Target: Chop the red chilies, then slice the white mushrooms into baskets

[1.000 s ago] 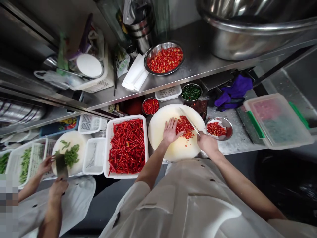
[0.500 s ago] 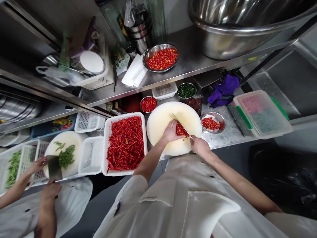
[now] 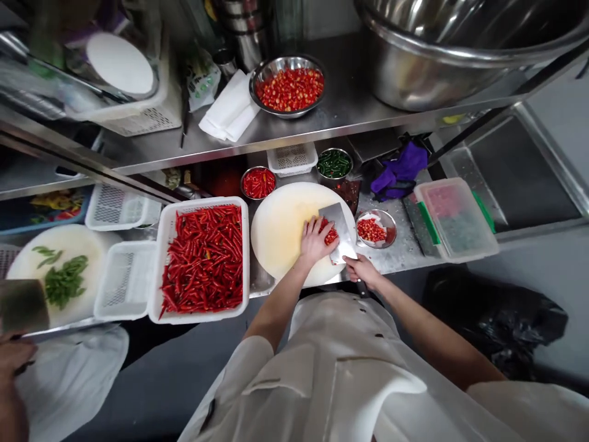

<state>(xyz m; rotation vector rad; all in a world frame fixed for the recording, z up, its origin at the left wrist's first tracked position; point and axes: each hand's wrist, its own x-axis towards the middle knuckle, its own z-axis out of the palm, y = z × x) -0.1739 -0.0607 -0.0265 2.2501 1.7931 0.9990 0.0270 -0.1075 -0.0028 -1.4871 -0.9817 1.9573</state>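
My right hand (image 3: 362,270) grips the handle of a cleaver (image 3: 339,231) whose blade lies flat on the round white cutting board (image 3: 280,230). My left hand (image 3: 313,240) rests curled against a heap of chopped red chili (image 3: 329,235) on the blade, fingers cupped over the pieces. A small steel bowl of chopped red chili (image 3: 372,229) stands just right of the board. A white basket of whole red chilies (image 3: 205,256) sits to the left of the board.
A steel bowl of chopped chili (image 3: 289,87) and folded white cloths (image 3: 229,108) sit on the upper shelf. Bowls of red chili (image 3: 258,182) and green chili (image 3: 334,164) stand behind the board. A lidded plastic box (image 3: 454,218) is at right. A co-worker's hand (image 3: 11,356) holds a cleaver at left.
The cleaver went from chopping upright to lying flat under the gathered chili pile. My left hand pushed the pieces together onto the blade. The view shifted left and down.
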